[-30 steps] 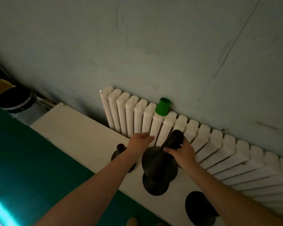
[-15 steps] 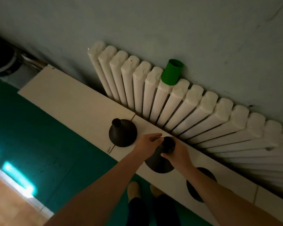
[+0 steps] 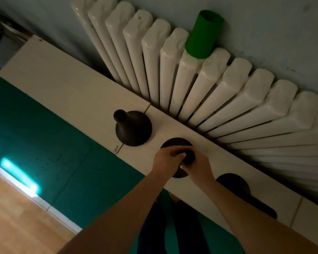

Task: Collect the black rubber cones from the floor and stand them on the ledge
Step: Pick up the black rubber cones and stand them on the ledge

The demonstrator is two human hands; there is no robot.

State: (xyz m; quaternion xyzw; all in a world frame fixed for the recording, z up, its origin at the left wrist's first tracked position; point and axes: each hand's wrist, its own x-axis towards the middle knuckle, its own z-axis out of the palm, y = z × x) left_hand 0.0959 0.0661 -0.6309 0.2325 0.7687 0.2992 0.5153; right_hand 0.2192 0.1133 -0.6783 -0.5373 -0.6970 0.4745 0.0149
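Three black rubber cones stand on the white ledge (image 3: 66,85) below the radiator. The left cone (image 3: 132,128) stands free, its narrow top up. Both my hands are on the neck of the middle cone (image 3: 176,143), whose wide base sits on the ledge: my left hand (image 3: 166,160) curls round the top from the left, and my right hand (image 3: 197,165) grips it from the right. A third cone (image 3: 231,184) stands to the right, partly hidden behind my right forearm.
A white column radiator (image 3: 200,79) runs along the wall behind the ledge, with a green tube (image 3: 204,34) on top of it. Below the ledge lie a green mat (image 3: 50,158) and wooden floor (image 3: 13,217). My legs (image 3: 173,226) show under my arms.
The middle cone came down from the air, tilted, onto the ledge and now stands on its base. My left hand joined the right on its neck. The view tipped downward and closer.
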